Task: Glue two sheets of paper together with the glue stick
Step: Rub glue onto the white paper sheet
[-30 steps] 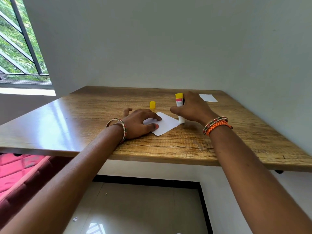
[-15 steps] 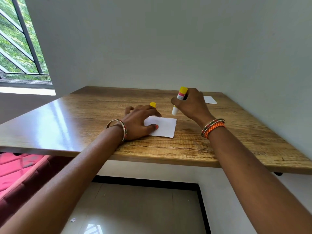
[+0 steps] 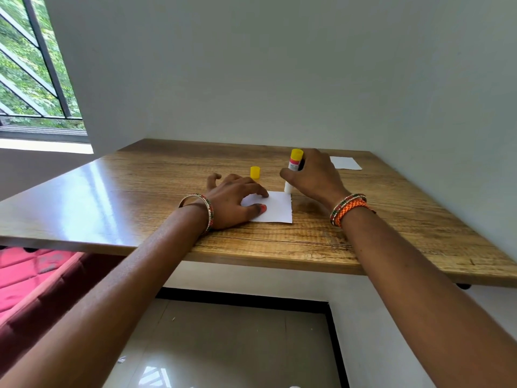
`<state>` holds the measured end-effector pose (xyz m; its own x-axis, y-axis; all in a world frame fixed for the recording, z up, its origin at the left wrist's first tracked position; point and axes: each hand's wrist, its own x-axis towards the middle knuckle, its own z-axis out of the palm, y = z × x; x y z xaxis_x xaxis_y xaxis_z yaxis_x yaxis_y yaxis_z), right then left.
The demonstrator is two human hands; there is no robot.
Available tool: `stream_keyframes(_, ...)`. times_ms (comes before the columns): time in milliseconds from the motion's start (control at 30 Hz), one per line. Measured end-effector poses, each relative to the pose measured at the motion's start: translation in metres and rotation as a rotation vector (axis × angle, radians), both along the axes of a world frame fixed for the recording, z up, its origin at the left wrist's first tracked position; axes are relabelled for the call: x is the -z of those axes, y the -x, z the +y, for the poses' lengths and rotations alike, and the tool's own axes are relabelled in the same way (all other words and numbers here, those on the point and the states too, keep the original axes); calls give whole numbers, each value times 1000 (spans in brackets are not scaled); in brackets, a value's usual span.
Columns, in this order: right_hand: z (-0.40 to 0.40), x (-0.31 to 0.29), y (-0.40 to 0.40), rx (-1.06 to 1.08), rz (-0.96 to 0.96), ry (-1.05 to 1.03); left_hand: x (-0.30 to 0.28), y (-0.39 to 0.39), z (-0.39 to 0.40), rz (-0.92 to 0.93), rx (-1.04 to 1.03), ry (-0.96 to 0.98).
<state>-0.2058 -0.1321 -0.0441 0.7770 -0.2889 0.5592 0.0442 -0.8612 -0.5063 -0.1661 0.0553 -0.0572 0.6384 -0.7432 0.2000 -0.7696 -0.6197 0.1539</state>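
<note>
While the left hand [image 3: 237, 200] presses flat fingers on the near sheet [image 3: 275, 208] on the desk [image 3: 140, 197], the right hand [image 3: 313, 175] grips the glue stick [image 3: 292, 170], tip at its far corner. Short, light strokes should avoid wrinkling; the second sheet [image 3: 344, 163] lies well apart.

White sheet [image 3: 275, 208] flat, glue stick [image 3: 292, 172] upright at its corner; second sheet [image 3: 344, 163] (far right)

The left hand [image 3: 232, 201] hides the near sheet's [image 3: 275, 210] left part; the glue stick's [image 3: 293, 170] label is unreadable.
</note>
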Motion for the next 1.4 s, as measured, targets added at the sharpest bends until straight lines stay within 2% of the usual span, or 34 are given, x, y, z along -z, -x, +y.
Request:
stream_keyframes(533, 7, -3, 6, -36, 49, 14, 1, -3, -2, -25, -17, -92)
stream_keyframes(867, 16, -3, 12, -85, 103, -1, -1, -2, -1, -52, -32, -83)
stream_keyframes(1400, 26, 0, 27, -63, 81, -59, -1, -4, 0, -103, -65, -74)
